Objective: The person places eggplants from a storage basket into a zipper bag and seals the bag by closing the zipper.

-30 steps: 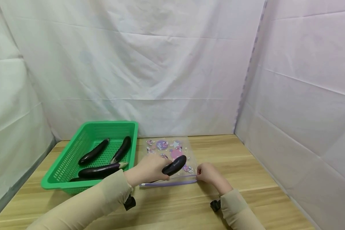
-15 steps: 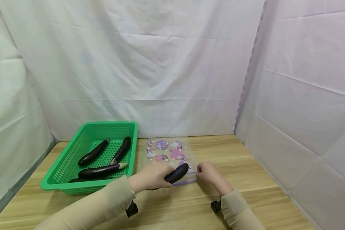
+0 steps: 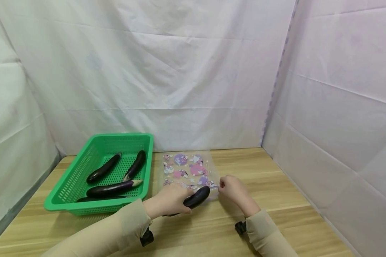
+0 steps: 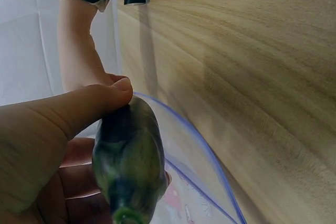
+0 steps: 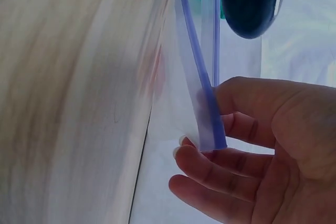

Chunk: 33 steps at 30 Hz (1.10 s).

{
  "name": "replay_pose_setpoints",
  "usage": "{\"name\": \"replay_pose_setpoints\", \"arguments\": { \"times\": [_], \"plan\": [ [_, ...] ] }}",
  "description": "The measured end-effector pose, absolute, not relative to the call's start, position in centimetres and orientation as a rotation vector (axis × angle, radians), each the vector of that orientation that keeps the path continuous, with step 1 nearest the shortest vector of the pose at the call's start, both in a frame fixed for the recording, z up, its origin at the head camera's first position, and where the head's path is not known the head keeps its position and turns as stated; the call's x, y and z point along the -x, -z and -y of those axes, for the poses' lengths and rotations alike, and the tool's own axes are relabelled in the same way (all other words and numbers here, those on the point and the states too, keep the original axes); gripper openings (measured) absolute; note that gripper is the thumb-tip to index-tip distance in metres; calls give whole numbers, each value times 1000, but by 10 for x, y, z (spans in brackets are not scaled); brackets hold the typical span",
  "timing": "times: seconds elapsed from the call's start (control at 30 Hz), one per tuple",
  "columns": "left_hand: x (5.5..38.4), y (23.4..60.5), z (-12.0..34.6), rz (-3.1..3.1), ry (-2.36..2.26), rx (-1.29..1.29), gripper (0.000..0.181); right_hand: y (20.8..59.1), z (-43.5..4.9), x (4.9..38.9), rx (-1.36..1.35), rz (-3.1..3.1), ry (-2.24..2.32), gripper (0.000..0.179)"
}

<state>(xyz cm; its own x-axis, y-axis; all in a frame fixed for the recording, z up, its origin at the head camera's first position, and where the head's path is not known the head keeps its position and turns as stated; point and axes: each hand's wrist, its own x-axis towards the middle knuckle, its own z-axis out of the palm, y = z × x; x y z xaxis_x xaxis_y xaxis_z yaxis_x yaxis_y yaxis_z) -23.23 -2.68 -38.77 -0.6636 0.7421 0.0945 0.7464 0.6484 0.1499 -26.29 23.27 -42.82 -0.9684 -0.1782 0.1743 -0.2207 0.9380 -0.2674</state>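
The eggplant (image 3: 197, 197) which you hold is over the near end of the clear printed bag (image 3: 184, 171), tilted, with its rounded end to the right. Of your two hands, the left hand (image 3: 171, 198) is wrapped around this eggplant, thumb on top, and the right hand (image 3: 233, 190) pinches the bag near one corner of its mouth; the last fingers are spread loosely. The purple strips (image 5: 195, 51) of the mouth stand apart, so I judge that the opening part is done. This eggplant is already out of the basket (image 3: 93, 206), but I cannot tell if its tip is past the strips; I see no other eggplant in the bag, so the work looks to be near its beginning. Four other eggplants (image 3: 104, 168) lie in the basket, the nearest one partly hidden by the rim. About the edges: your left sleeve (image 3: 115, 228) passes close to the basket's near right corner, and whether they touch I cannot say. The far end of the bag lies just beside the back curtain (image 3: 167, 71). More room for moving is on your right, where the counter (image 3: 276, 207) continues to the side curtain (image 3: 334, 89).
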Motion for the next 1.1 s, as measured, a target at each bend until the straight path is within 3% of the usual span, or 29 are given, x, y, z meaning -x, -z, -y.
{"name": "replay_pose_setpoints", "arguments": {
  "times": [0.27,0.57,1.1],
  "plan": [
    [234,397,25,2854,253,1296,45,426,-232,258,-329,2870,-386,12],
    [239,406,25,2846,314,1313,52,419,-232,254,-315,2775,-342,8],
    [241,409,35,2903,369,1252,43,427,-219,257,-422,2795,-246,5]
  ]
}}
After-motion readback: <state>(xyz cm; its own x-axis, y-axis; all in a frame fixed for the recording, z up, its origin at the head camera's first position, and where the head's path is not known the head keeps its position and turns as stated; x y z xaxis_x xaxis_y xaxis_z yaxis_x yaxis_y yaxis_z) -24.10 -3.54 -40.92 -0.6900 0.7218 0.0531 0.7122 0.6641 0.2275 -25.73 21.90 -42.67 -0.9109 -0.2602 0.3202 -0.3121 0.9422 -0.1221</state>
